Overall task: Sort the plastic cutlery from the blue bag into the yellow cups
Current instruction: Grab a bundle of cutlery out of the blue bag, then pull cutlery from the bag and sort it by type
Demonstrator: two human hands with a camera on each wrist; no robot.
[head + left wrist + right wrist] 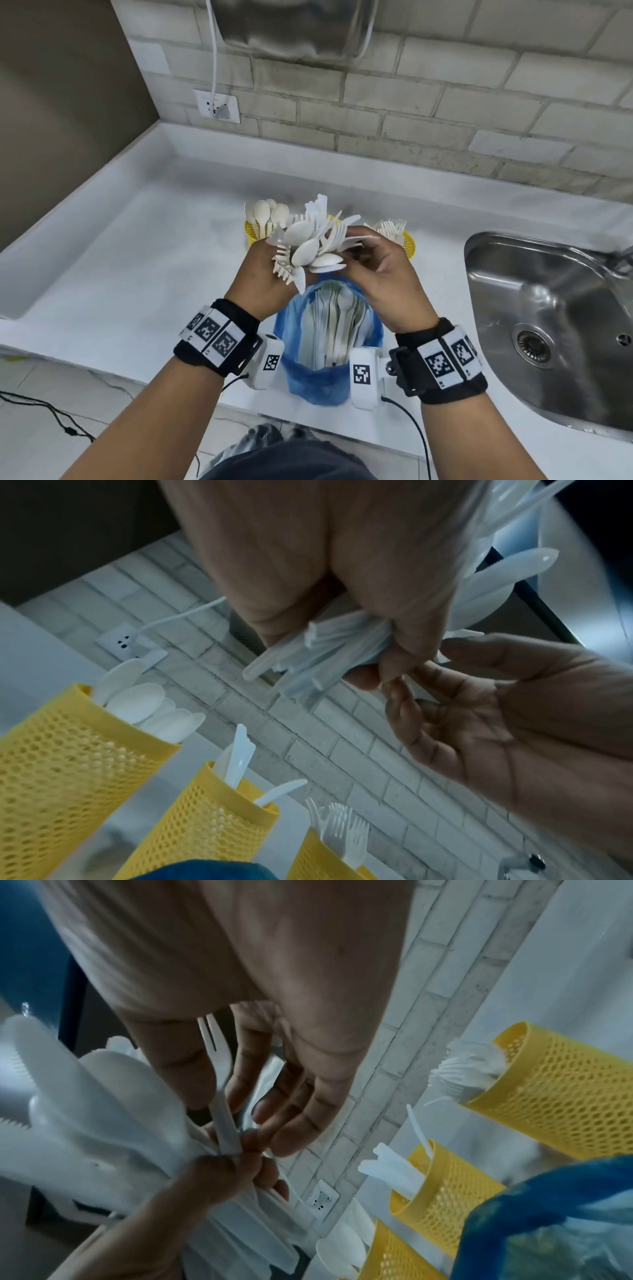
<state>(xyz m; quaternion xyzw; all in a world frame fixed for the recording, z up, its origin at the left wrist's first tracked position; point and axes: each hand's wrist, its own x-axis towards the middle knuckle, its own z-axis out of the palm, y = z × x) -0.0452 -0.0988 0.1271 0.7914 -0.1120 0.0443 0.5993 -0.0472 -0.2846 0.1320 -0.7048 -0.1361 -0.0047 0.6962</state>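
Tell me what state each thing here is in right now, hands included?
Left hand: grips a mixed bundle of cutlery by the handles.
Right hand: pinches one fork in the bundle.
Blue bag: open, cutlery still inside.
Spoon cup: upright, holds spoons.
Knife cup: upright, holds knives.
Fork cup: upright, holds forks.
Sink: no water visible in it.

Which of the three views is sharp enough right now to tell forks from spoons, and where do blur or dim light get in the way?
Head view: bright and even, the bundle of cutlery mostly sharp, lines bowed by the wide lens. Left wrist view: dim, the left hand soft, yet the yellow cups read clearly. Right wrist view: dim, bluish, the right hand blurred, only one fork crisp.
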